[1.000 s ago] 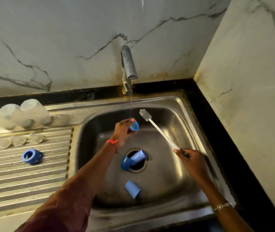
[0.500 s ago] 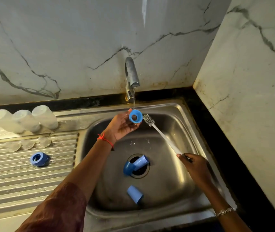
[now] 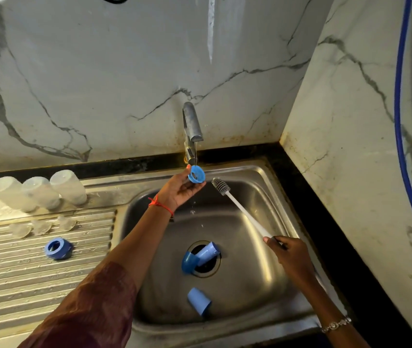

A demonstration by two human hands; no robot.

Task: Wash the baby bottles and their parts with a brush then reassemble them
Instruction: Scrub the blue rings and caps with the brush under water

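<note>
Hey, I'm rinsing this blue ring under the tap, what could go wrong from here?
The blue ring is only held at the tips of your left hand under running water, so it might slip into the sink. The blue parts lying over the open drain may block it or get wedged.

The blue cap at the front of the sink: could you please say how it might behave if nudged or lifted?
The cap lies on its side, so a nudge would probably roll it. It looks like hollow plastic: likely light and stiff. With the tap running, it may be slippery.
</note>
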